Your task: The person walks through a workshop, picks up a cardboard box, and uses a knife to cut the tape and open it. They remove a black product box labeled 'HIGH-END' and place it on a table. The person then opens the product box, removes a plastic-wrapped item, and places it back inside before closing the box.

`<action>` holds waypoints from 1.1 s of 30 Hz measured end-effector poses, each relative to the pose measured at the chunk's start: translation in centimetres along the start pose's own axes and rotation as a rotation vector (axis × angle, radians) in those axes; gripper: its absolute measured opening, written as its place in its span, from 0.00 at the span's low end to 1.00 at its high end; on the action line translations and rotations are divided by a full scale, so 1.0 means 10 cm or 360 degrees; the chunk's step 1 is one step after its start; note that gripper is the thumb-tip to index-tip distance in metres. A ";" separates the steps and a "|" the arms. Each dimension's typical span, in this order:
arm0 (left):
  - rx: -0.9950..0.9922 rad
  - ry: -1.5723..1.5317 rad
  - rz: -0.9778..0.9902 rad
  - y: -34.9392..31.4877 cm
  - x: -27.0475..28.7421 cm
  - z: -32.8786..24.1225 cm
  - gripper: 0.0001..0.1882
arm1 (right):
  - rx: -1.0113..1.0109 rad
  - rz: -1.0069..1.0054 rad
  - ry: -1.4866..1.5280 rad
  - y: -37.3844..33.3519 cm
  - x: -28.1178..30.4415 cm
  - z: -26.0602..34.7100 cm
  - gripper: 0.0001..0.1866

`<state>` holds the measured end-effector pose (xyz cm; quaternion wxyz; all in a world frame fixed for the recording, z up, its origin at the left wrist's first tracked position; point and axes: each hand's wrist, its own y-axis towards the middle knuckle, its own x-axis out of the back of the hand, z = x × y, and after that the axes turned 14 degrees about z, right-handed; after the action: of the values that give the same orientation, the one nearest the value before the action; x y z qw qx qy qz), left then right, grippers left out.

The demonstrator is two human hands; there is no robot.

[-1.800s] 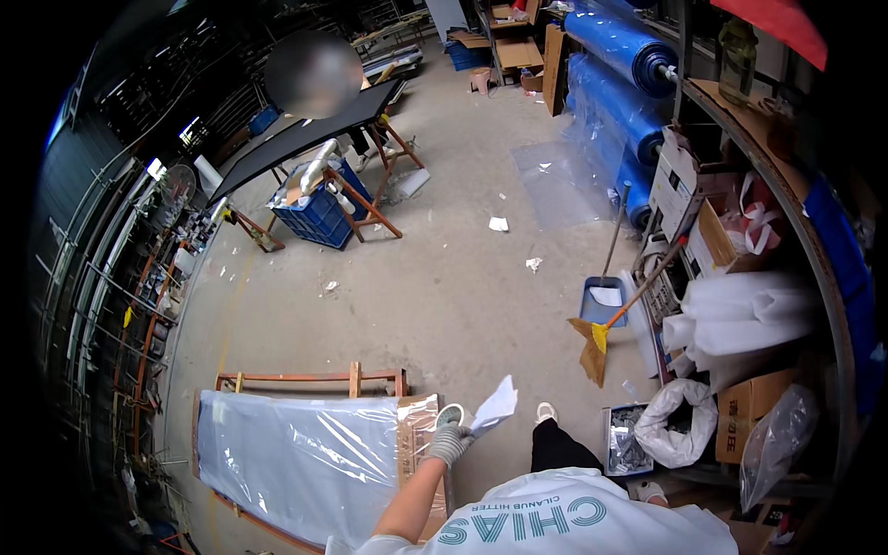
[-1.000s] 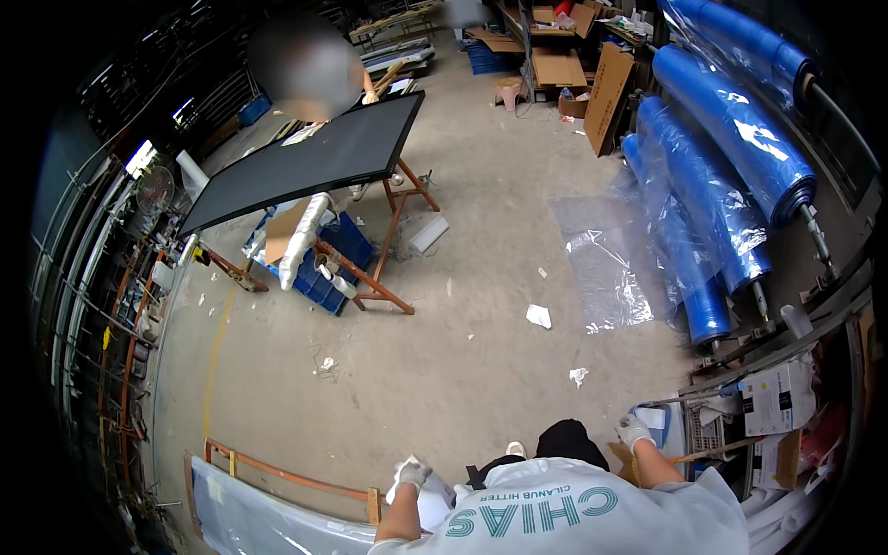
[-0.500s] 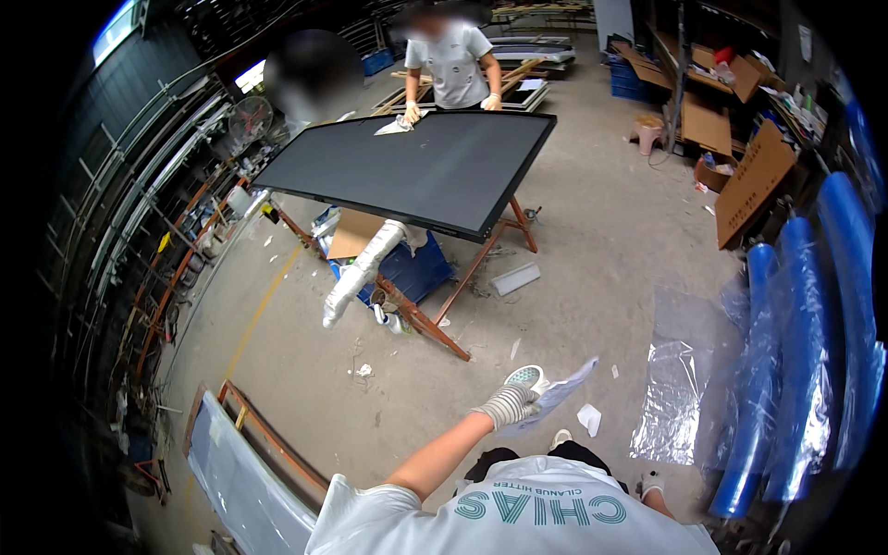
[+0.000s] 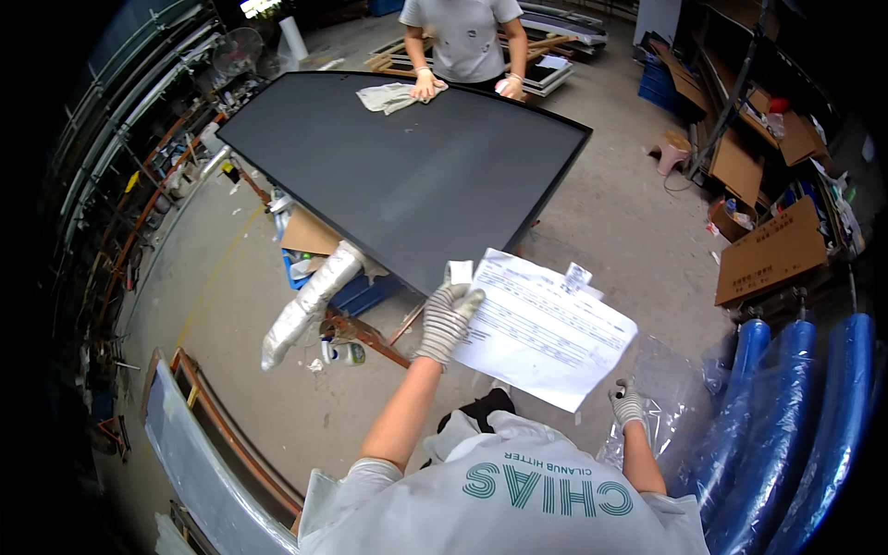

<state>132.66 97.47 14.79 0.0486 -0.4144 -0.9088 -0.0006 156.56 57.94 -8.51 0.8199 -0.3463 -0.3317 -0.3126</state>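
My left hand [image 4: 446, 322], in a striped grey-and-white knit glove, grips a printed white paper form [image 4: 546, 333] by its left edge, thumb on top. A small white slip [image 4: 460, 272] shows above the fingers, and a small printed label [image 4: 578, 276] sticks out past the form's far edge. The form is raised in front of me, over the near corner of a large dark framed panel [image 4: 398, 176]. Lower right, my gloved right hand [image 4: 627, 407] has curled fingers with something dark at their tips, too small to make out.
Across the panel, a person in a grey shirt [image 4: 462, 42] presses a cloth [image 4: 388, 97] on it. Blue film-wrapped rolls [image 4: 768, 435] stand at right near cardboard [image 4: 777, 252]. A silver-wrapped bar [image 4: 310, 305] juts from under the panel; a film-covered frame [image 4: 213, 462] leans lower left.
My left hand has lifted the paper, now spread toward me. My right hand has come up and forward. I am closer to the panel, and the other person's cloth hand has shifted.
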 end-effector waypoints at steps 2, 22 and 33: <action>0.0001 0.0044 -0.0216 0.53 0.18 0.04 0.17 | -0.0423 0.0221 0.0527 -0.01 -0.12 -0.23 0.18; 0.0539 0.1630 -0.1396 2.29 0.60 0.38 0.27 | 0.1246 0.0331 -0.0083 3.67 1.58 4.00 0.21; 0.0887 0.1746 -0.1136 2.20 0.12 0.52 0.20 | 0.1357 0.0993 0.0021 4.06 0.50 4.23 0.40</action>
<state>147.98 113.07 8.82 0.6001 -0.0034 -0.7999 0.0076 175.77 112.27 3.55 0.9441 -0.0624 -0.3055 0.1067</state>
